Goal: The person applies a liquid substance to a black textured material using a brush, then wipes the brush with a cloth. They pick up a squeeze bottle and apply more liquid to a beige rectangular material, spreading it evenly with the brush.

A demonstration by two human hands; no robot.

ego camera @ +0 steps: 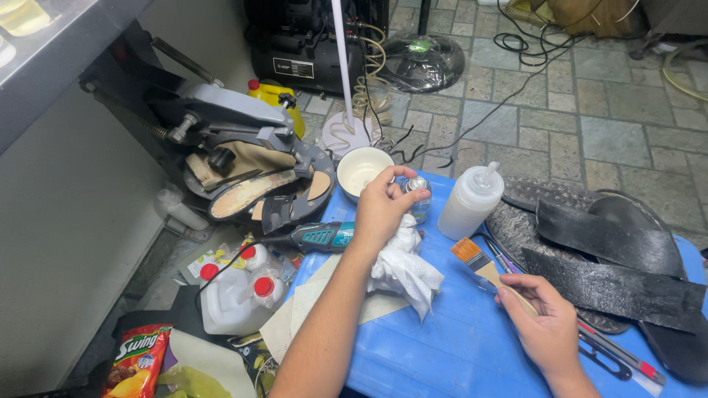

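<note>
My left hand (381, 210) grips a small clear bottle with a metal cap (418, 193) near the back of the blue stool top (442, 346), and a crumpled white cloth (402, 269) hangs from the same hand. My right hand (546, 324) holds a flat paintbrush (483, 265) by its wooden handle, orange bristles pointing up and left. A white squeeze bottle (470, 203) stands just right of the small bottle. A white bowl (361, 169) sits behind my left hand.
Black rubber sole strips (612, 258) lie at the right over a worn sole. A teal rotary tool (317, 236) lies at the stool's left edge. White jugs with red caps (236, 291), a snack bag (136, 361), a shoe press (243, 162) and floor cables surround it.
</note>
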